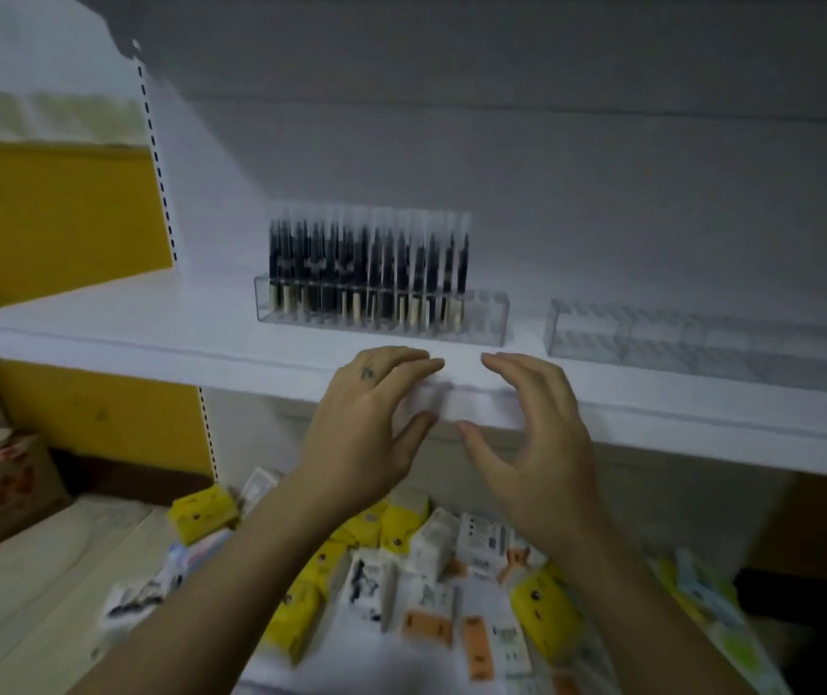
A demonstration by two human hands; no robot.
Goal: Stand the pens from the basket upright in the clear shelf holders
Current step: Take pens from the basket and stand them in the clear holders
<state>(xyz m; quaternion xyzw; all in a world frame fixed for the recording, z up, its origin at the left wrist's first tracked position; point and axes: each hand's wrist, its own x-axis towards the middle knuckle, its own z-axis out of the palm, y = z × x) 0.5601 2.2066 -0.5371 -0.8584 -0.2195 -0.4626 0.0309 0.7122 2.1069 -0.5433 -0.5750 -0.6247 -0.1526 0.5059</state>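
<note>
**A:** Where are the pens at this point?

**B:** A dense row of dark pens [369,263] stands upright in the left clear holder [486,318] on the white shelf [151,328]. Only the holder's right end looks free. A second clear holder [702,338] just to its right appears empty. The basket is out of view.

**A:** And the hands?

**B:** The left hand [366,418] and right hand [527,443] hover side by side in front of the shelf's front edge, below the filled holder. The fingers [401,361] of both are spread and loosely bent, thumbs apart, and neither grips a pen. The patch between the hands is smeared, so anything small there cannot be made out.

**A:** What does the step need?

**B:** Probably a fresh pen from the basket. The person would do well to pinch it near the middle, hold it vertical and lower it into a free slot at the right end, or start on the empty holder. Either way, the hand should keep clear of the standing row so none tip.

**A:** The surroundings?

**B:** The shelf is smooth and white against a pale back panel, with a slotted upright [156,158] and a yellow panel [50,218] at the left. Below, yellow, white and orange packets [401,559] lie heaped, and a cardboard box [5,484] sits low on the left. The light is dim.
</note>
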